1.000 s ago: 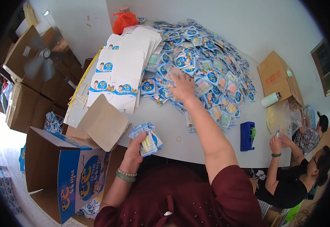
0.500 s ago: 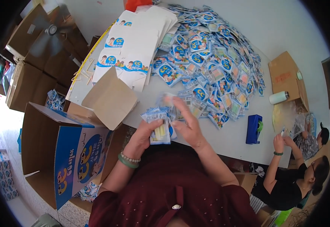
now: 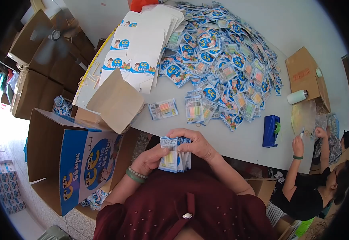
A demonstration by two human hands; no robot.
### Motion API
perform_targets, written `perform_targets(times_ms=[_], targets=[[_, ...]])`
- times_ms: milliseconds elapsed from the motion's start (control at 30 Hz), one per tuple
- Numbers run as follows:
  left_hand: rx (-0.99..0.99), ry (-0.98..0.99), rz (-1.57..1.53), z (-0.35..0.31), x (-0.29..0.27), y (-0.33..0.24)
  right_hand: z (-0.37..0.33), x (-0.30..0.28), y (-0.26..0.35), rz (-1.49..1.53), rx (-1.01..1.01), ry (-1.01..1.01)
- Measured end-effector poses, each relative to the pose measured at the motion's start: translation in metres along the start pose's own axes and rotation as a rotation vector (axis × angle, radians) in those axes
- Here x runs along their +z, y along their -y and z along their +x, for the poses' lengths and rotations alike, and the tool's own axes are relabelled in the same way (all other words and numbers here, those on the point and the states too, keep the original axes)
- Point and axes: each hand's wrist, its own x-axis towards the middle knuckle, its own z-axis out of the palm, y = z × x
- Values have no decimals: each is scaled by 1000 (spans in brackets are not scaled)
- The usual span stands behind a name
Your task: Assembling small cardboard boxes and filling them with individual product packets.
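In front of my body, at the table's near edge, I hold a small stack of blue-and-white plastic packets [image 3: 169, 162] with coloured sticks inside. My left hand [image 3: 150, 159] grips the stack from the left, thumb across the front packet. My right hand [image 3: 198, 145] closes on its right side, thumb in front and fingers over the top. A single packet [image 3: 163, 109] lies flat on the table beyond my hands. To its right, another packet [image 3: 194, 110] with pink, yellow and green sticks rests at the edge of a large heap of packets [image 3: 222, 60].
Flattened white cartons [image 3: 142, 44] are stacked at the back left. A large blue printed box [image 3: 84, 168] stands open at my left, near a brown cardboard flap [image 3: 116, 102]. A blue tape dispenser [image 3: 269, 131] and white bottle [image 3: 297, 97] are at right, where another person [image 3: 302, 196] works.
A packet blurred near my right hand now lies on the table. My right hand has come back toward my body and joined the left on the stack, which is now lower and squeezed together.
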Motion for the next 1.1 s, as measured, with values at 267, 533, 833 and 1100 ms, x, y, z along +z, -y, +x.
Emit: perform_targets(times_ms=[267, 533, 833, 1100], targets=[[58, -175, -122, -14, 2, 6, 26, 22, -6, -112, -22, -50], [341, -472, 28, -20, -15, -14, 119, 15, -18, -1548, -160, -405], [364, -339, -38, -4, -14, -28, 56, -27, 4, -802, 286, -790], [267, -214, -136, 20, -8, -41, 50, -40, -10, -1496, 293, -855]])
